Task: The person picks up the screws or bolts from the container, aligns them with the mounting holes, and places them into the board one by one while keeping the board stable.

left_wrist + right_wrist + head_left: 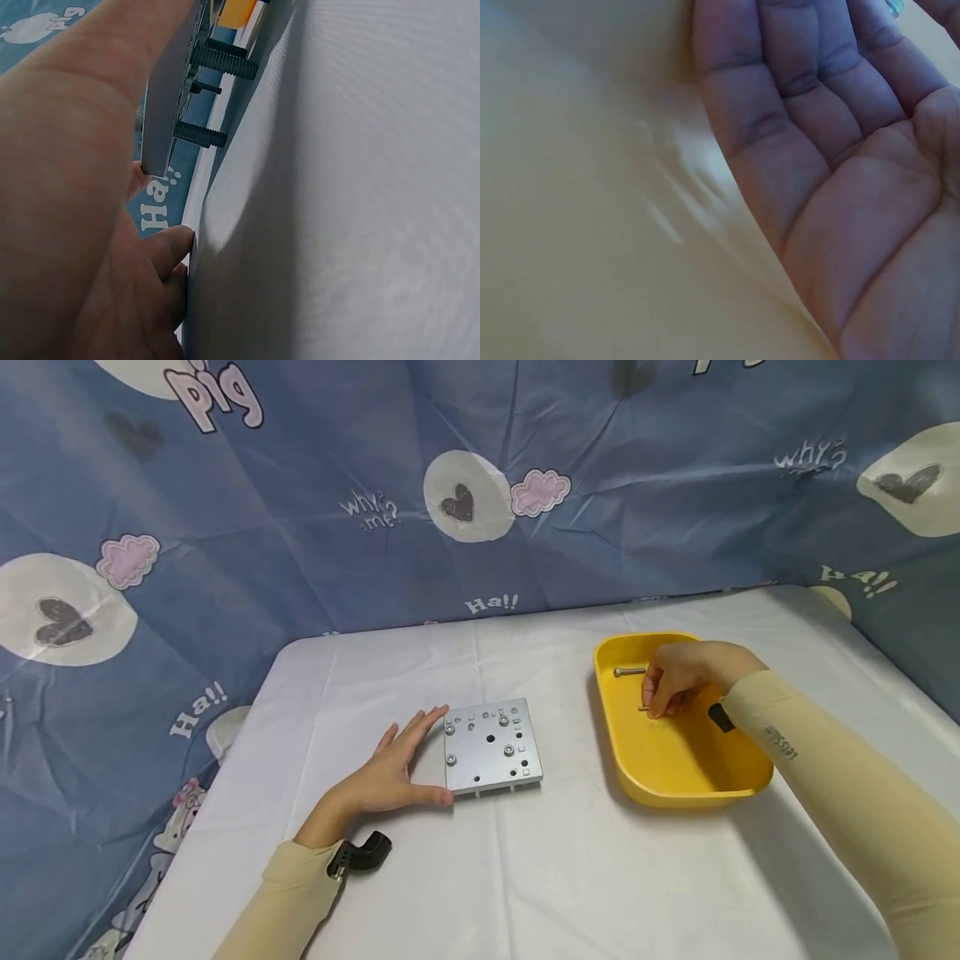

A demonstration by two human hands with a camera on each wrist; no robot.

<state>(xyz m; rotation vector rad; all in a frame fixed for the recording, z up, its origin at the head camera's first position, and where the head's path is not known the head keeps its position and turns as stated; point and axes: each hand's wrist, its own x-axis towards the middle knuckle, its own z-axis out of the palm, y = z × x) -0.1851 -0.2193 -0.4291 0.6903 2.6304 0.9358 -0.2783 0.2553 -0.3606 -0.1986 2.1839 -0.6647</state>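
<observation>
A square grey metal plate [491, 747] with several holes and a few screws in it lies on the white tablecloth. My left hand [397, 768] rests flat against its left side, fingers straight, thumb along the front edge. In the left wrist view the plate [169, 97] appears edge-on, with dark screw shafts [201, 135] sticking out beneath, and my left hand [75, 187] beside it. My right hand [660, 702] is inside the yellow tray [675, 797], fingers curled, pinching a small bolt [643, 707]. A second bolt [628, 672] lies on the tray floor. The right wrist view shows my palm [832, 112] over the tray floor [592, 187].
The table carries a white cloth [570, 877], and a blue printed curtain [480, 485] hangs close behind and around it. A black camera mount [360, 853] sits at my left wrist. The tray stands to the right of the plate with a gap between them.
</observation>
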